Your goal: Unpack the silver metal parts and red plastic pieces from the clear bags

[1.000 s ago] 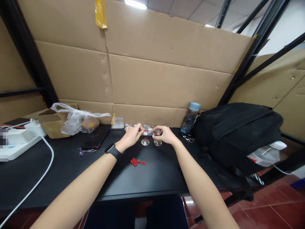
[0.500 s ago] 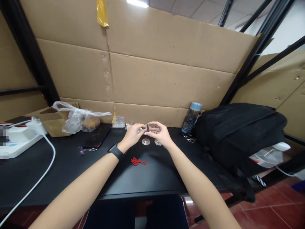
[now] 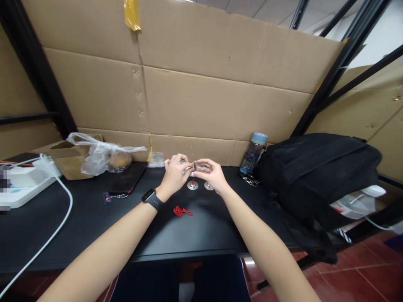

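My left hand [image 3: 175, 175] and my right hand [image 3: 214, 176] meet over the back half of the black table. Their fingertips come together around a small dark, shiny piece [image 3: 194, 166], too small to name and partly covered by the fingers. Both hands are closed in a pinch. Just below stands a round silvery base [image 3: 192, 186] with a short red part rising from it. A second silvery base [image 3: 208, 186] is half hidden beneath my right hand. Nearer to me lies a bundled red cord [image 3: 179, 211], touched by neither hand.
A black backpack [image 3: 317, 176] and a blue-capped bottle [image 3: 253, 155] stand on the right. On the left are a plastic bag [image 3: 100, 159], a black flat case [image 3: 126, 180], a keychain [image 3: 108, 197] and a white power strip [image 3: 25, 188]. Cardboard [image 3: 220, 105] walls the back.
The fingers of my left hand have shifted slightly and its back is raised a little. My right hand stays almost in place. The camera view has tilted slightly down.
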Demonstrator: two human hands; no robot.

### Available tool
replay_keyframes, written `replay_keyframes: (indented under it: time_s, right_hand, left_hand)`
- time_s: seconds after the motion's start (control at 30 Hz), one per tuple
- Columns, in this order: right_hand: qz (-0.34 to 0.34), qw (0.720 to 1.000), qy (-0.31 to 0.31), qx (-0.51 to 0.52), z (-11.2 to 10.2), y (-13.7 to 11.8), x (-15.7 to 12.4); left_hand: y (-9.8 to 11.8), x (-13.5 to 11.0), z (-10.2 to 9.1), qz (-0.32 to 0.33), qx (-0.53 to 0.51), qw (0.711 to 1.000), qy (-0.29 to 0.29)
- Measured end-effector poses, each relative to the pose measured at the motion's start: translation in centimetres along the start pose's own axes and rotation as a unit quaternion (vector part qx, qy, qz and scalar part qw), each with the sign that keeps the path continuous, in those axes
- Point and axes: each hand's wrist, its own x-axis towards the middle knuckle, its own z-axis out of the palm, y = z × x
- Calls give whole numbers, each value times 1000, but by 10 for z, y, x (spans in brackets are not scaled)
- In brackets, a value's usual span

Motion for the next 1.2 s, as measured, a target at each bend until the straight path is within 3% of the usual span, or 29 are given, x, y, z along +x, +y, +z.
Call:
replay_keyframes:
  time_s: [0.17, 0.37, 0.57, 0.9, 1.03, 1.1, 1.2]
  right_hand:
    - [10, 1000, -7, 23, 1, 2, -1]
    - [36, 999, 3, 40, 2, 9, 0]
    - [72, 997, -33, 25, -7, 11, 4]
    - [19, 992, -50, -113, -12, 19, 6]
    - [-53, 960, -65, -266, -15, 20, 6]
    - [-63, 940, -86, -324, -18, 21, 5]
    - [-47, 933, -99, -343, -20, 22, 5]
  left_hand:
    - [2, -1, -2, 13, 22, 1000, 11]
    - [5, -2, -8, 85, 60, 995, 5]
    - [4, 0, -10, 72, 68, 995, 12]
    - [1, 1, -10, 104, 47, 993, -29]
    - [-2, 6, -18, 77, 21, 996, -30]
    - [-7, 7, -18, 74, 0, 996, -59]
    - [-15, 3, -9, 100, -32, 983, -152]
